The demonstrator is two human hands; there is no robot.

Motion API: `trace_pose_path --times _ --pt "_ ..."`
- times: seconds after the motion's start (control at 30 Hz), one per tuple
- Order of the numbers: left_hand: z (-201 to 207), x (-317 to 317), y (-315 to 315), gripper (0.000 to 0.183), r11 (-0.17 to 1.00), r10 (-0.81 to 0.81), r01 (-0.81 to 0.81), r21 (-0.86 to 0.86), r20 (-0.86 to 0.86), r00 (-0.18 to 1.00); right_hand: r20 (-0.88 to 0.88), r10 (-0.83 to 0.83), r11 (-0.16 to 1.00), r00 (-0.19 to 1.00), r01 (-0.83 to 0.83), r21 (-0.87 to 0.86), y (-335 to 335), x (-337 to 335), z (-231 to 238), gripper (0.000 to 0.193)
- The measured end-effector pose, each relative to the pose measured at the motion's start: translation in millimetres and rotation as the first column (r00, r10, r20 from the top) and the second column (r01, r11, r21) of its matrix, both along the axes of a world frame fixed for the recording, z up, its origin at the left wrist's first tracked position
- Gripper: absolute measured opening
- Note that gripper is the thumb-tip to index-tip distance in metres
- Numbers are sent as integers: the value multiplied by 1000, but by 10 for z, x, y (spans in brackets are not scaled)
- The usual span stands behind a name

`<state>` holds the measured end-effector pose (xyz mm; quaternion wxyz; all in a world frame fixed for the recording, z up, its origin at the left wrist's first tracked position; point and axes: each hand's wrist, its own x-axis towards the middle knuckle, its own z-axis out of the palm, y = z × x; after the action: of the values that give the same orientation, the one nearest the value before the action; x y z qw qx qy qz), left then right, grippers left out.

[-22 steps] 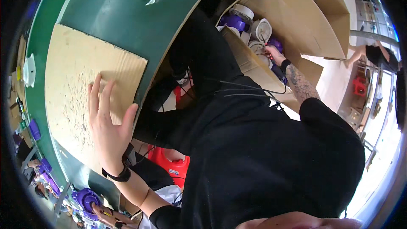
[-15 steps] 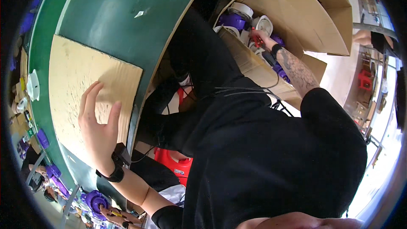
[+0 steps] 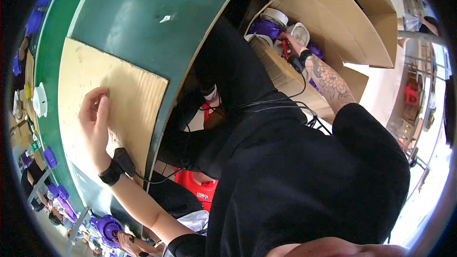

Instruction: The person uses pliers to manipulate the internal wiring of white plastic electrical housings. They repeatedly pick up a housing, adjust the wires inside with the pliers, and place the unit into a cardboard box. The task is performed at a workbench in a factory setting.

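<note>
My left hand (image 3: pixel 94 121) is over a tan cardboard sheet (image 3: pixel 135 90) on the green table. Its fingers are half curled, the thumb stands a little apart from them, and nothing shows between them. At the right, my right hand (image 3: pixel 296 45) reaches down into an open cardboard box (image 3: pixel 281 74). A red-handled tool (image 3: pixel 285 48) is in its grip; the tool's working end is hidden among the parts. White round parts (image 3: pixel 299 34) and purple parts (image 3: pixel 266 28) lie close around that hand in the box.
The green table (image 3: pixel 143 24) curves along the left, with a white scrap (image 3: pixel 165 19) on it. A white round part (image 3: pixel 40 100) sits by its far edge. Cables (image 3: pixel 266 103) run across my lap. Below the table edge is a red stool (image 3: pixel 193 188). Another person's hand (image 3: pixel 127 242) touches a purple round part (image 3: pixel 108 227).
My left hand has shifted slightly left, its fingers curling in from a more stretched pose. In the box, my right hand has turned slightly with the red-handled tool. The view has shifted a little.
</note>
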<state>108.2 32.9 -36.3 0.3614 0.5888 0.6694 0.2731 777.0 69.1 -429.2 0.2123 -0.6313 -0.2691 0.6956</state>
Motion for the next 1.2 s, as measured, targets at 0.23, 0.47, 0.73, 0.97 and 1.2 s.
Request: trace_pose_path --times 0.23,0.47,0.73,0.97,1.2 --pt "-267 -297 -67 17 964 215 -254 74 343 915 -21 -330 942 944 331 54 -295 215 -38 48" --pt "-301 -291 -113 16 958 200 -240 158 233 952 -173 -506 860 845 479 -175 -326 -40 574 42" --pt "-298 -345 -164 17 959 137 -185 213 222 965 -207 -257 923 944 304 238 -373 691 417 32" --pt "-241 -264 -69 16 962 172 -214 173 227 959 -262 -295 850 919 378 368 -413 700 1473 33" --pt "-219 -217 -97 18 960 150 -204 193 262 953 173 -111 698 979 -47 714 -67 145 3096 79"
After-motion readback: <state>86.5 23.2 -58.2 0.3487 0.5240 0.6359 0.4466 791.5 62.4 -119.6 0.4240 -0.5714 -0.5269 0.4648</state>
